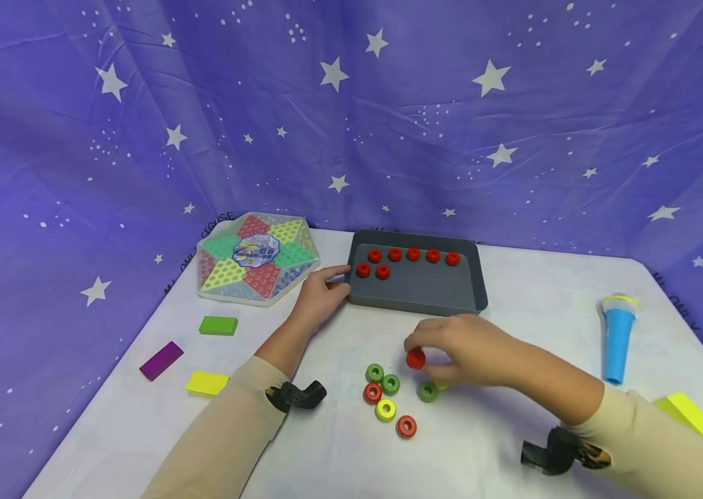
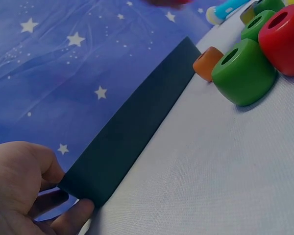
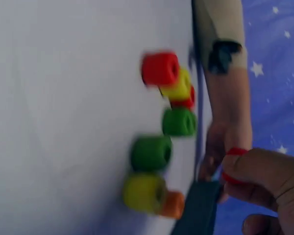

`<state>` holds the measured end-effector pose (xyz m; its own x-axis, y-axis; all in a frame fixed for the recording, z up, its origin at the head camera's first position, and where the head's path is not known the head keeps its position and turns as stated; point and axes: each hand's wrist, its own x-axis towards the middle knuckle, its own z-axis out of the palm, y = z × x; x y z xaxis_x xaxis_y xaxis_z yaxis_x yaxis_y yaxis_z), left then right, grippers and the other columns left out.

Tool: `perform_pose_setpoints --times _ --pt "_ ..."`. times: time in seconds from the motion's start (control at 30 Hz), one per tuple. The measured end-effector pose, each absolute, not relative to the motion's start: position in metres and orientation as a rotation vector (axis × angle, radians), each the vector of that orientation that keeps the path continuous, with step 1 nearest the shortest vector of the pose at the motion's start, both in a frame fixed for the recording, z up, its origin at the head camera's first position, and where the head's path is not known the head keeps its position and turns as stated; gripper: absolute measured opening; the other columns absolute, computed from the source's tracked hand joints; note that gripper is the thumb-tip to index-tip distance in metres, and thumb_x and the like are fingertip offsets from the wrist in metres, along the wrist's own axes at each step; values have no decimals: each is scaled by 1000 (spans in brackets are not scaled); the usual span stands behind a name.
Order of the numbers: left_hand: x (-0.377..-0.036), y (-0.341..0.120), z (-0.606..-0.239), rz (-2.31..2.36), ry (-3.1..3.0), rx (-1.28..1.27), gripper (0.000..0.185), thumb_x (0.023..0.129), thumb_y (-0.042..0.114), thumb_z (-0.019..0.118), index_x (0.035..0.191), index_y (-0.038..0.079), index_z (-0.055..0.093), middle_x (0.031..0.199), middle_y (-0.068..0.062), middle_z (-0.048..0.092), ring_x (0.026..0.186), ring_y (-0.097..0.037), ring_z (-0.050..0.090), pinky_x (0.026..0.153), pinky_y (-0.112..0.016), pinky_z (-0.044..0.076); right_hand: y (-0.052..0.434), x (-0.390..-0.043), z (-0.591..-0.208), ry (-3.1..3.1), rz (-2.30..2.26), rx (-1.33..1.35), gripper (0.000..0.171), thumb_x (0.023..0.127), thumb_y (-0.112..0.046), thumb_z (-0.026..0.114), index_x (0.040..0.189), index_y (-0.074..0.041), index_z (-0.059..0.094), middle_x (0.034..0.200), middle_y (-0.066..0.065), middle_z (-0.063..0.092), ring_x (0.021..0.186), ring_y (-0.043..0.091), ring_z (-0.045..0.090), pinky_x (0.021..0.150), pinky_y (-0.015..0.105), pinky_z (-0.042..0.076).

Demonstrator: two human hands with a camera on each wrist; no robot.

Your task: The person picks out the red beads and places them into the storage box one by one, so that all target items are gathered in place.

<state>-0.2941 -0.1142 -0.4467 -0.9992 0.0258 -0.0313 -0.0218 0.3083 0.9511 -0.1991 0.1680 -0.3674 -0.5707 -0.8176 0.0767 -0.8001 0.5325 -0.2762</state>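
My left hand [image 1: 321,298] grips the left end of a dark grey tray [image 1: 413,305], thumb and fingers at its corner [image 2: 81,188]. Several red beads [image 1: 413,254] lie inside the tray in two rows. In front of it, my right hand [image 1: 469,350] pinches a red bead [image 1: 415,358] between thumb and fingers, above the table. Loose on the cloth are green beads [image 1: 391,384], red beads [image 1: 406,427] and a yellow bead [image 1: 386,410]. Another green bead [image 1: 427,392] and a partly hidden yellow one lie below the right hand. An orange bead [image 2: 208,64] stands near the tray.
A boxed star-shaped board game [image 1: 257,260] lies at back left. Green [image 1: 218,326], purple [image 1: 161,361] and yellow [image 1: 206,383] blocks lie left of my left arm. At right are a blue toy microphone [image 1: 619,339] and a yellow block [image 1: 690,416]. A starry curtain [image 1: 351,125] hangs behind.
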Motion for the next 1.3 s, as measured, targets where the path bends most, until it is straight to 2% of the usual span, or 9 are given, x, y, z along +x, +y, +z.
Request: perform_pose_setpoints --times 0.2,0.37,0.6,0.83,0.97,1.03,1.1,1.2,1.3 --pt "-294 -114 -447 1830 2516 8 50 85 9 61 134 14 67 130 -7 67 104 -18 68 76 -27 58 177 -250 -341 2712 -537 -1215 31 85 -22 77 116 -26 72 108 -16 68 65 7 53 60 25 49" --pt "-294 -114 -447 1843 2505 12 50 85 9 61 134 14 67 128 -8 68 105 -19 68 77 -28 58 176 -294 -330 2741 -545 -1121 31 85 -20 77 116 -18 73 108 -5 70 57 13 51 58 31 48" --pt "-295 -115 -448 1862 2484 19 51 85 10 61 136 13 66 130 -9 67 107 -19 68 78 -28 59 165 -343 -335 2761 -386 -1094 27 86 -22 77 111 -14 73 97 -3 70 80 16 58 74 34 52" --pt "-295 -115 -447 1861 2491 28 52 85 10 60 136 15 66 128 -10 68 96 -18 68 74 -27 58 154 -370 -349 2744 -234 -1022 23 84 -23 80 105 -14 72 97 0 71 84 17 63 77 39 54" --pt "-295 -114 -447 1843 2510 31 51 85 10 60 135 16 67 128 -8 68 96 -17 68 74 -27 58 146 -378 -358 2723 -190 -992 26 85 -25 80 107 -12 73 96 1 71 86 18 64 80 40 55" --pt "-295 -114 -447 1845 2506 23 50 85 10 60 134 16 68 127 -7 68 97 -17 68 74 -27 57 141 -381 -364 2710 -177 -989 27 86 -25 79 107 -11 72 94 -1 70 84 17 63 76 39 54" --pt "-294 -114 -447 1850 2500 15 50 84 10 60 134 16 68 126 -7 68 98 -17 68 75 -27 57 137 -383 -369 2701 -163 -985 23 86 -26 79 104 -12 72 85 -3 66 76 15 59 69 35 50" --pt "-294 -114 -447 1852 2496 9 51 84 9 60 134 16 68 126 -7 69 99 -17 68 75 -27 57 131 -385 -377 2704 -130 -986 17 85 -25 79 90 -13 67 68 -5 51 62 14 45 57 31 36" --pt "-294 -114 -447 1853 2493 8 51 85 9 60 134 16 68 127 -7 68 100 -17 67 75 -26 57 130 -386 -384 2718 -103 -974 20 85 -25 80 83 -14 63 62 -4 39 58 14 36 54 30 27"
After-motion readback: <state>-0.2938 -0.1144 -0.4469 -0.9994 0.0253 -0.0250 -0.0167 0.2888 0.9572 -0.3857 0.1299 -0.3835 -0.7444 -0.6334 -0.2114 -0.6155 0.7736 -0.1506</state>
